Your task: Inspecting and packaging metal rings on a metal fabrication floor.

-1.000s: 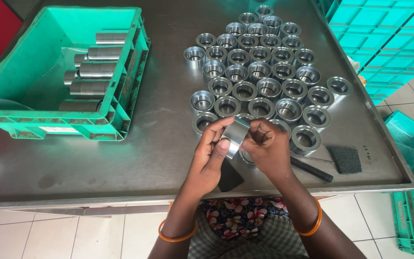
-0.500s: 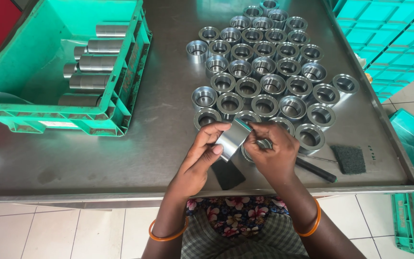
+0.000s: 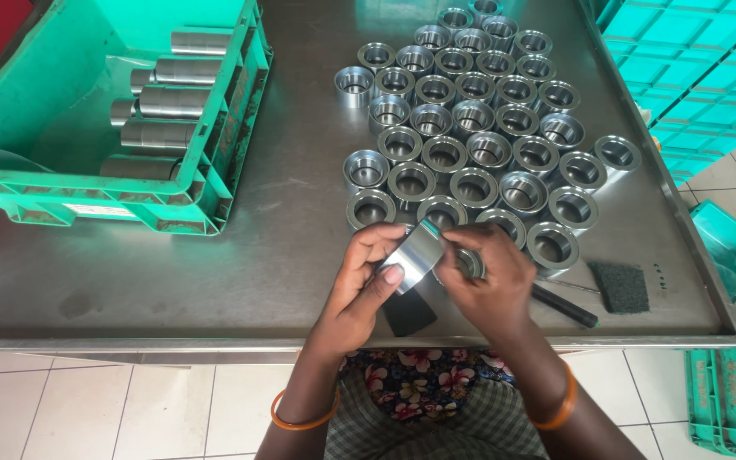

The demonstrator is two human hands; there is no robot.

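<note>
My left hand [image 3: 359, 285] and my right hand [image 3: 487, 281] together hold a shiny metal sleeve [image 3: 415, 253] tilted just above the steel table [image 3: 215, 281], near its front edge. The left thumb presses on the sleeve's side; the right fingers wrap its far end and seem to hold something small there, hidden by the fingers. Several finished metal rings [image 3: 470, 111] stand upright in rows right behind the hands. A dark pad [image 3: 408, 313] lies under my left hand.
A green plastic crate [image 3: 53, 183] at the back left holds several metal cylinders [image 3: 163, 102]. A grey abrasive pad [image 3: 620, 285] and a black tool [image 3: 566, 307] lie at the right front. Green crates [image 3: 709, 60] stand on the tiled floor to the right.
Both hands have stayed on the sleeve and turned it slightly; the view has shifted a little, with the hands nearer the front edge.
</note>
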